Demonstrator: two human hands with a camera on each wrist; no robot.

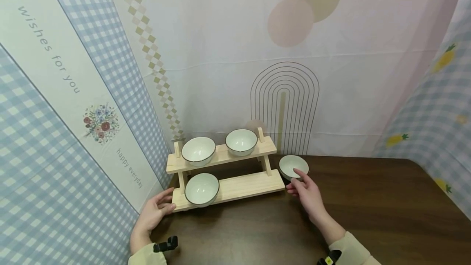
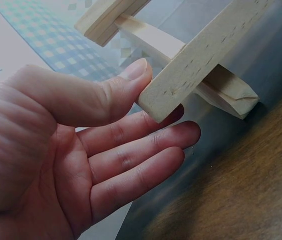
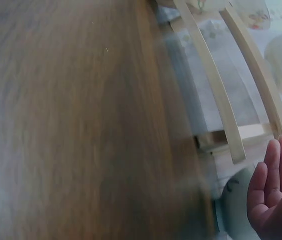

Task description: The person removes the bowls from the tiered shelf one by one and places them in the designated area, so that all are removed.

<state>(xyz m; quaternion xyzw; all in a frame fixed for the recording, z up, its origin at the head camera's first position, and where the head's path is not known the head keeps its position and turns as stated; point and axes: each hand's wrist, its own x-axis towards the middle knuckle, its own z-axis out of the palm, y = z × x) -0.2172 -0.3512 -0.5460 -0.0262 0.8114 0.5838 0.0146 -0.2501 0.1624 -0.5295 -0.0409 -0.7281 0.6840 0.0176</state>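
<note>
Cream right sleeve and cream left sleeve nearest, in front of the pale wooden two-tier rack. Rack stands on dark brown wood-grain tabletop. Left grip pinches left end of rack's lower shelf, thumb at front. Right grip by rack's right end, index finger over the round white dark-rimmed bowl just beside rack; can't tell if it pinches that bowl. Matching white bowls on rack: upper left bowl, upper right bowl, lower left bowl. White patterned fabric backdrop behind rack.
</note>
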